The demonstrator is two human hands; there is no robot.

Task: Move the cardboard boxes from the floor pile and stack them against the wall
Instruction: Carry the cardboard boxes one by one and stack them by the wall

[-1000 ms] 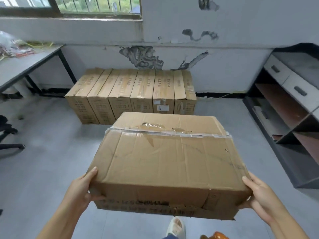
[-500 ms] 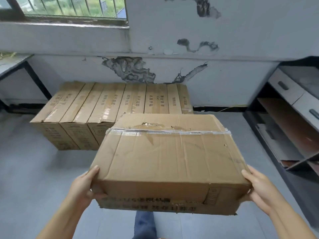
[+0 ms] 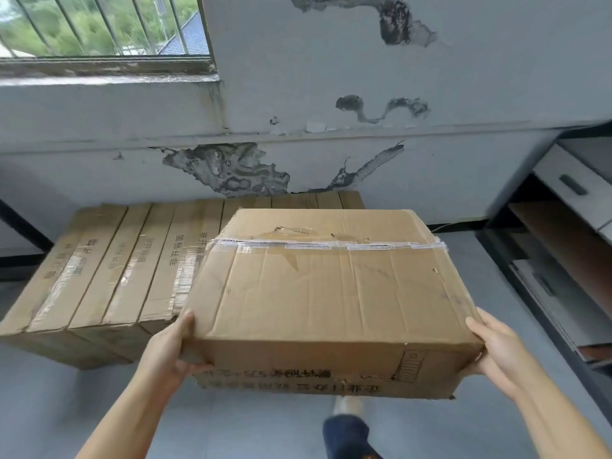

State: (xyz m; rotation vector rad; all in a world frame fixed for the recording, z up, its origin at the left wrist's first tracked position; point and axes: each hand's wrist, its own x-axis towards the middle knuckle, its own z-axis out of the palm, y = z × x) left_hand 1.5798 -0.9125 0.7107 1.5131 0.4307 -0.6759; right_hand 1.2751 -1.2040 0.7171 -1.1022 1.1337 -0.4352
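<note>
Carrying is the step in hand: a taped cardboard box (image 3: 328, 293) is held off the floor, in front of the row of boxes (image 3: 109, 270) that lines the wall, and overlapping that row's right part in view. The left hand (image 3: 169, 349) grips its near left corner, thumb along the top edge; the right hand (image 3: 496, 352) clasps the near right corner, fingers wrapped round the side. To do this well, I judge the box should be kept level, brought squarely over the row, then lowered flat so its edges line up, with fingers slid out last. Behind the row, the wall (image 3: 364, 167) shows peeled, stained paint below a barred window (image 3: 99, 28). Right of the row stands a dark shelf unit (image 3: 563, 253) with drawers. The floor (image 3: 66, 409) before the row is grey and smooth.
</note>
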